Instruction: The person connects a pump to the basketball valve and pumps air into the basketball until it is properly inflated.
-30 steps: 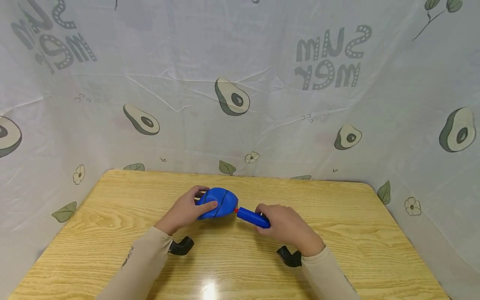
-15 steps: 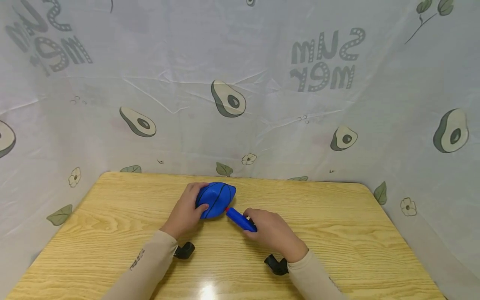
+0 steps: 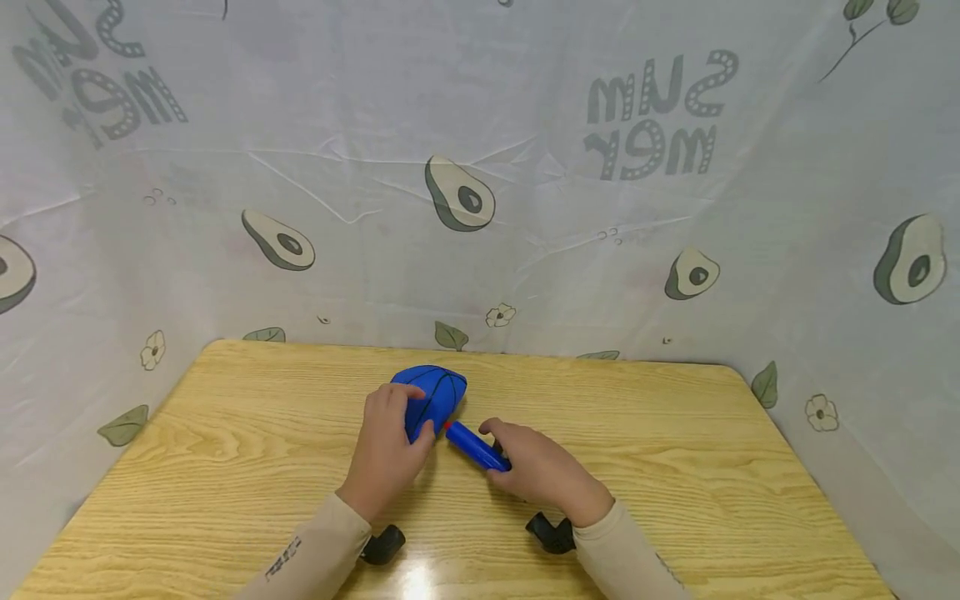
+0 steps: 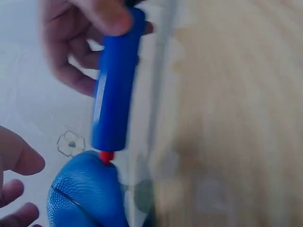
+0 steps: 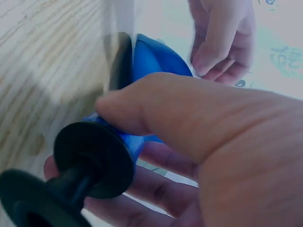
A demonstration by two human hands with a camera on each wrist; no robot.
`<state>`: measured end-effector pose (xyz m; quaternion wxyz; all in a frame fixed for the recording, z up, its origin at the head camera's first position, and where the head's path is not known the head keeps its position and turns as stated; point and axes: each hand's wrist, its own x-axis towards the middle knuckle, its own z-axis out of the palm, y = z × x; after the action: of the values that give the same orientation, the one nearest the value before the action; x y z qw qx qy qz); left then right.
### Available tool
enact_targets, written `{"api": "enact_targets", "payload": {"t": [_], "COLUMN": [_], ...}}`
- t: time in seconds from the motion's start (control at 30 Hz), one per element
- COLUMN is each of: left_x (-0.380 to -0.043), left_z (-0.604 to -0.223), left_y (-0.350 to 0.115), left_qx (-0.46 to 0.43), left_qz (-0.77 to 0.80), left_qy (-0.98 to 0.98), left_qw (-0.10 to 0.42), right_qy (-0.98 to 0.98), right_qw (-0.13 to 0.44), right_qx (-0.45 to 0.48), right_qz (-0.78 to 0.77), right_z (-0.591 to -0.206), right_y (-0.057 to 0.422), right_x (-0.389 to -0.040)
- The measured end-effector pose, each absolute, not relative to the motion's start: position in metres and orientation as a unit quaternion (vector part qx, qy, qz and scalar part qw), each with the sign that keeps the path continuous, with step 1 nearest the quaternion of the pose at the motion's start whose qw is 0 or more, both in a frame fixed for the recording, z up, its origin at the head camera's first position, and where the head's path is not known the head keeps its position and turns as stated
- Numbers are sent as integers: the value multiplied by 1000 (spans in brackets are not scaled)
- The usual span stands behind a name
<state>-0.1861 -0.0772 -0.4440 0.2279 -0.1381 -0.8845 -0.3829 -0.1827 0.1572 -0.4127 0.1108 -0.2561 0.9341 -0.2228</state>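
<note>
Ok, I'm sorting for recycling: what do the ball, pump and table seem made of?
Ball: probably soft rubber, fairly matte; pebbled skin, sagging out of round.
Pump: likely hard plastic; smooth, blue, with a pale glossy streak.
Table: wood or printed laminate; grain shows, and a bright reflection suggests a glossy coat.

Pale avocado-print sheet (image 3: 555, 250) behind wood-grain table (image 3: 675, 433)
</note>
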Motion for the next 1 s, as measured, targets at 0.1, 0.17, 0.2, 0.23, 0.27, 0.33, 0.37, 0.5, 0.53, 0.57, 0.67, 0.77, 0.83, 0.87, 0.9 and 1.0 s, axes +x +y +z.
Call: {"api": "enact_targets", "payload": {"t": [0.1, 0.17, 0.2, 0.23, 0.27, 0.33, 0.37, 0.5, 0.53, 0.57, 0.67, 0.77, 0.83, 0.87, 0.9, 1.0], "left_x": [-184, -189, -193, -197, -201, -209, -212, -219, -221, -222, -226, -231, -233, -233, -233, -230], "left_z": [-449, -451, -452, -454, -455, -459, -460, -464, -464, -464, -463, -462, -464, -465, -468, -473], "left_y": [-81, -89, -94, -99, -104, -112, -114, -115, -114, -113, -113, -113, -111, -110, -108, -99], "left_qx": [-123, -92, -73, -52, -33, -17, -18, -40, -45, -54, -86, -132, -156, -163, -169, -162], "left_qz": [-375, -393, -407, -420, -430, -449, -457, -488, -497, -506, -517, -508, -480, -455, -432, -382], "left_qy": [-891, -897, -899, -899, -899, -893, -889, -872, -867, -861, -851, -851, -863, -875, -886, -908], "left_qw": [224, 179, 148, 112, 79, 30, 15, 8, 14, 22, 39, 33, 21, 21, 24, 57], "right_qy": [935, 936, 937, 938, 938, 939, 939, 940, 940, 940, 938, 938, 937, 937, 935, 929], "right_qw": [112, 113, 114, 115, 117, 119, 120, 123, 124, 125, 124, 117, 117, 118, 122, 135], "right_qx": [-254, -251, -250, -248, -248, -249, -249, -247, -245, -243, -230, -213, -205, -203, -200, -199], "right_qz": [-220, -219, -218, -214, -212, -206, -204, -201, -203, -207, -227, -247, -256, -260, -266, -281], "right_z": [-413, -413, -413, -413, -413, -414, -415, -418, -418, -419, -421, -421, -421, -421, -421, -421], "right_y": [156, 155, 155, 154, 154, 154, 154, 152, 152, 150, 146, 144, 145, 146, 147, 150], "right_x": [-184, -185, -185, -186, -186, -187, -188, -189, -188, -188, -187, -186, -186, -186, -186, -186]}}
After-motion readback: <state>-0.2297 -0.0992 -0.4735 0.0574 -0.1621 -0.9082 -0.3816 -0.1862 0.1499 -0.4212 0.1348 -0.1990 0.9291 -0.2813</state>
